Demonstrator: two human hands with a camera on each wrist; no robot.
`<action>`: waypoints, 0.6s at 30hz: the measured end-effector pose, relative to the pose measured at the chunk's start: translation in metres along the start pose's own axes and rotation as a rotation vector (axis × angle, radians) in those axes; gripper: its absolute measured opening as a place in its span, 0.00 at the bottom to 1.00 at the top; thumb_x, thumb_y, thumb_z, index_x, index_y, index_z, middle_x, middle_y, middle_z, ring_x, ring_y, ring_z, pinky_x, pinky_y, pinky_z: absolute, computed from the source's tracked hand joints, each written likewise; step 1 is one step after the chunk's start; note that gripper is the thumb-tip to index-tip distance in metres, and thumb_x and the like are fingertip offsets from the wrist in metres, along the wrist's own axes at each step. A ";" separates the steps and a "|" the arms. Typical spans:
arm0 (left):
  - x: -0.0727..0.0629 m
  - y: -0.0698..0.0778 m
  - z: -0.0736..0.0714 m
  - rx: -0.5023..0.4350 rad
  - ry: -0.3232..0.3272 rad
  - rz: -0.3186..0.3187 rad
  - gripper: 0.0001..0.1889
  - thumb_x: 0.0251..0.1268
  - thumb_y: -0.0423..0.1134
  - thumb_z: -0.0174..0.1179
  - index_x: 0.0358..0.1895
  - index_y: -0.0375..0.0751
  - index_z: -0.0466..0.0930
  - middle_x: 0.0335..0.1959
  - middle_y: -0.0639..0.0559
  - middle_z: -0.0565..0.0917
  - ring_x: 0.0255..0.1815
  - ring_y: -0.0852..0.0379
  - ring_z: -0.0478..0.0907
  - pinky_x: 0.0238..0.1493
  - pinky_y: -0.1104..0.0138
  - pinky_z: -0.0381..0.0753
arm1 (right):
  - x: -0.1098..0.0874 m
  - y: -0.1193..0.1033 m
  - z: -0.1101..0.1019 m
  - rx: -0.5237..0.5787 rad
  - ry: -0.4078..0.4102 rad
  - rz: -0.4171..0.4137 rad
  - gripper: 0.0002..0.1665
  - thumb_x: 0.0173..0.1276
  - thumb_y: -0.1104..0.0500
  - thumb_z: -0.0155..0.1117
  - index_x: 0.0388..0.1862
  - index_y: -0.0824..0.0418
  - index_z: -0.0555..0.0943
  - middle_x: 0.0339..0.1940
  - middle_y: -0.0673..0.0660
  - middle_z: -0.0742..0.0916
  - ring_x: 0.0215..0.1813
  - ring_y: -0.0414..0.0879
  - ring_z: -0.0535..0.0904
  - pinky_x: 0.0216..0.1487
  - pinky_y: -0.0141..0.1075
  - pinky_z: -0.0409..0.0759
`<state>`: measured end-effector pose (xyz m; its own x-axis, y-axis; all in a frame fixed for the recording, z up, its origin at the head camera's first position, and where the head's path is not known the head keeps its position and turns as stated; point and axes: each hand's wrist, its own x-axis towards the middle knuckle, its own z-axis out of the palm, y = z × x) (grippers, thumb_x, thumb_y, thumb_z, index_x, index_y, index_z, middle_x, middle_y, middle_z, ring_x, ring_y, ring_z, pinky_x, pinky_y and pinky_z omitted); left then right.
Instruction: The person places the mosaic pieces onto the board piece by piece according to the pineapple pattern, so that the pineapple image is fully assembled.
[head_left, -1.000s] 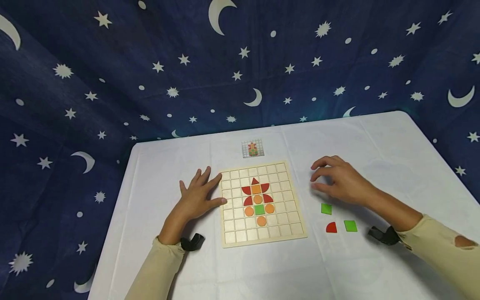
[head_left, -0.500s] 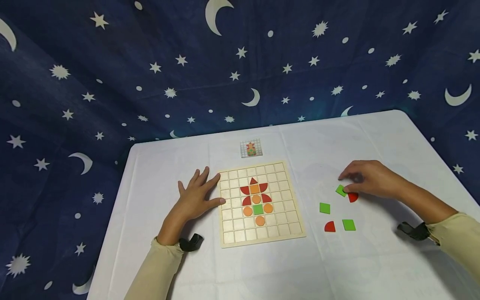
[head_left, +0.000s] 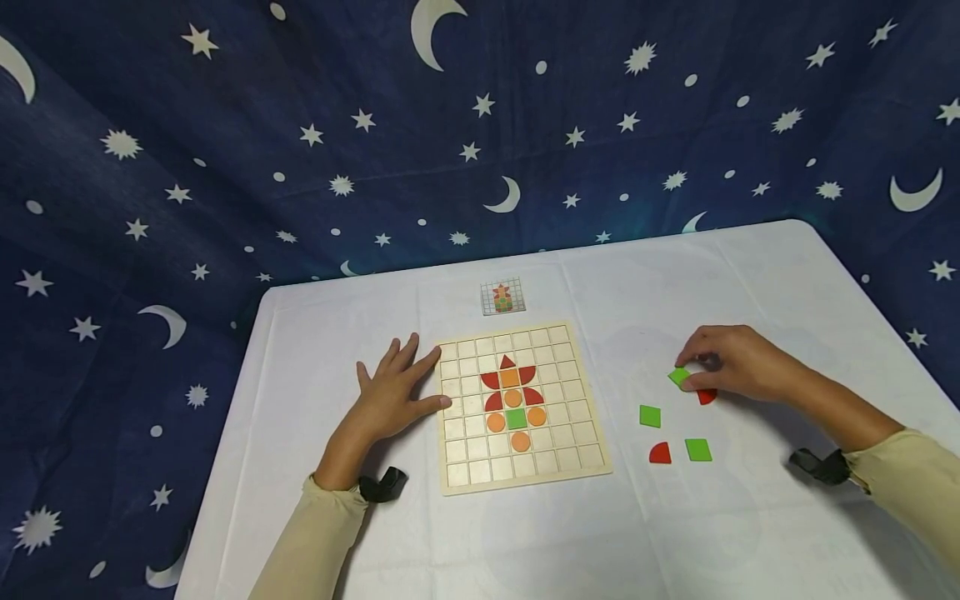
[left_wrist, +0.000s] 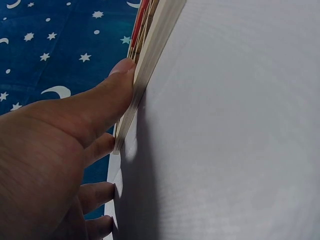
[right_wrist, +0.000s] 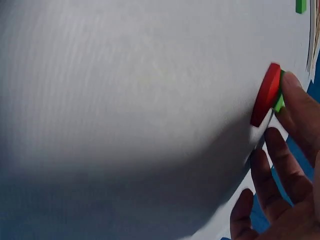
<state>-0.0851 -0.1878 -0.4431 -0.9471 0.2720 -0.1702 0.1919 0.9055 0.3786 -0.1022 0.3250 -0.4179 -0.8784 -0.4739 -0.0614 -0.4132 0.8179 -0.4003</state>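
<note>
My left hand [head_left: 390,400] lies with fingers spread at the left edge of a pale wooden grid board [head_left: 570,433]. In the left wrist view its thumb [left_wrist: 112,87] presses against the board's side. On the board, red, orange and green tiles form a figure, with a green square [head_left: 516,418] among orange discs. Off to the right, my right hand [head_left: 742,364] pinches a green square tile [head_left: 678,377] between thumb and index finger. A red quarter-circle tile [head_left: 707,398] lies right beside that thumb, partly hidden by the hand.
Nearer the board lie two green squares [head_left: 650,416] and a red quarter-circle [head_left: 660,453]. Behind the board is a small pattern card [head_left: 503,297] showing a similar figure. A white cloth [head_left: 360,542] covers the table, and a starry blue curtain [head_left: 390,158] hangs behind.
My right hand has moved right from beside the board to the green square and red quarter-circle. Its fingers have closed on the green square, shifting it slightly. My left hand stays put.
</note>
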 end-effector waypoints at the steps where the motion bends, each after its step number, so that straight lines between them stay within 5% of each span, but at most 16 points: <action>1: 0.000 0.000 0.000 0.001 0.000 -0.001 0.45 0.60 0.65 0.67 0.79 0.58 0.63 0.85 0.43 0.51 0.85 0.34 0.41 0.68 0.19 0.33 | 0.001 -0.001 0.001 -0.004 0.006 -0.002 0.15 0.52 0.49 0.85 0.38 0.46 0.90 0.37 0.39 0.87 0.39 0.37 0.78 0.41 0.34 0.81; 9: 0.000 -0.001 0.001 0.004 0.001 -0.001 0.45 0.60 0.66 0.67 0.79 0.58 0.63 0.85 0.43 0.51 0.85 0.34 0.42 0.68 0.20 0.33 | 0.003 -0.006 0.001 -0.033 -0.032 0.046 0.20 0.52 0.47 0.85 0.41 0.49 0.90 0.40 0.43 0.87 0.41 0.40 0.78 0.43 0.39 0.81; 18: 0.000 -0.001 0.000 0.007 -0.001 -0.007 0.45 0.59 0.66 0.67 0.79 0.59 0.63 0.85 0.43 0.51 0.85 0.34 0.42 0.68 0.20 0.34 | 0.010 -0.026 0.008 -0.017 0.029 0.009 0.13 0.54 0.50 0.84 0.37 0.46 0.88 0.39 0.43 0.86 0.43 0.41 0.78 0.45 0.41 0.81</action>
<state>-0.0848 -0.1887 -0.4437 -0.9482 0.2659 -0.1738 0.1871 0.9096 0.3710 -0.0978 0.2961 -0.4154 -0.8888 -0.4567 -0.0379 -0.4090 0.8277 -0.3841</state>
